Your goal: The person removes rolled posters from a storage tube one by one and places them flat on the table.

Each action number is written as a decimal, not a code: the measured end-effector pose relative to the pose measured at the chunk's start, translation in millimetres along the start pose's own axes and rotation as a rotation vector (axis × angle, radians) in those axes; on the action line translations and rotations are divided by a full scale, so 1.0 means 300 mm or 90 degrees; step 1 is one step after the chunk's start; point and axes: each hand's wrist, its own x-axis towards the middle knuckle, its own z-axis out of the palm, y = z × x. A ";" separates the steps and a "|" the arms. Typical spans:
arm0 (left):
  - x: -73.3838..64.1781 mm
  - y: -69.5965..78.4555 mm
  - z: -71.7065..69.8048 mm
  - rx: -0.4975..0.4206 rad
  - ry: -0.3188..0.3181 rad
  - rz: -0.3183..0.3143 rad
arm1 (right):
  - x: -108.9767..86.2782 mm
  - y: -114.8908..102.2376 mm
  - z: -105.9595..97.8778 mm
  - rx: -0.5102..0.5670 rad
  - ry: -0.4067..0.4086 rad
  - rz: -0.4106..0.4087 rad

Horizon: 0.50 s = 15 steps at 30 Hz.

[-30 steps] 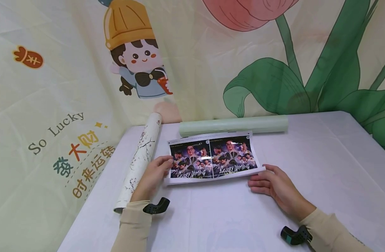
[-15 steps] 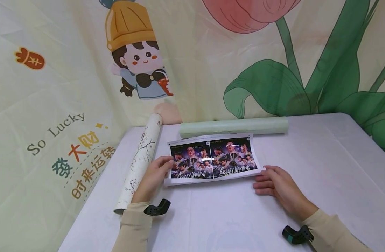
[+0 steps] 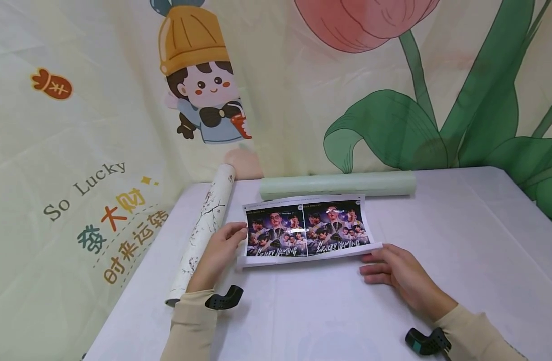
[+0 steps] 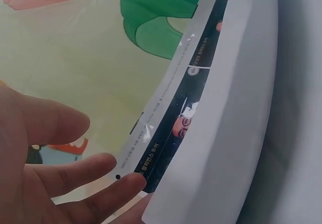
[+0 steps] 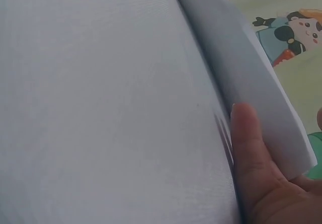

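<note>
A glossy printed sheet (image 3: 303, 228) lies in front of me with two matching group posters side by side. Its near edge rises in a white curled strip (image 5: 251, 78). My left hand (image 3: 222, 250) is at its left edge; in the left wrist view the thumb stands apart while the other fingertips (image 4: 136, 183) meet the sheet's edge. At the near right corner is my right hand (image 3: 404, 276), its fingers under the curled edge. One finger (image 5: 245, 128) lies along the curl in the right wrist view.
A white roll with a branch pattern (image 3: 208, 220) lies on the left, partly behind my left forearm. Along the back lies a pale green roll (image 3: 339, 185). Both rest on the white-covered table (image 3: 474, 240), before a printed cloth backdrop (image 3: 285, 100).
The right fingertips draw back slightly from the near right corner, then reach under the curled edge again. The left hand stays at the left edge. The head view shifts a little.
</note>
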 end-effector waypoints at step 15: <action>-0.013 0.009 -0.124 0.127 0.114 -0.002 | 0.017 -0.013 -0.013 0.017 -0.038 0.001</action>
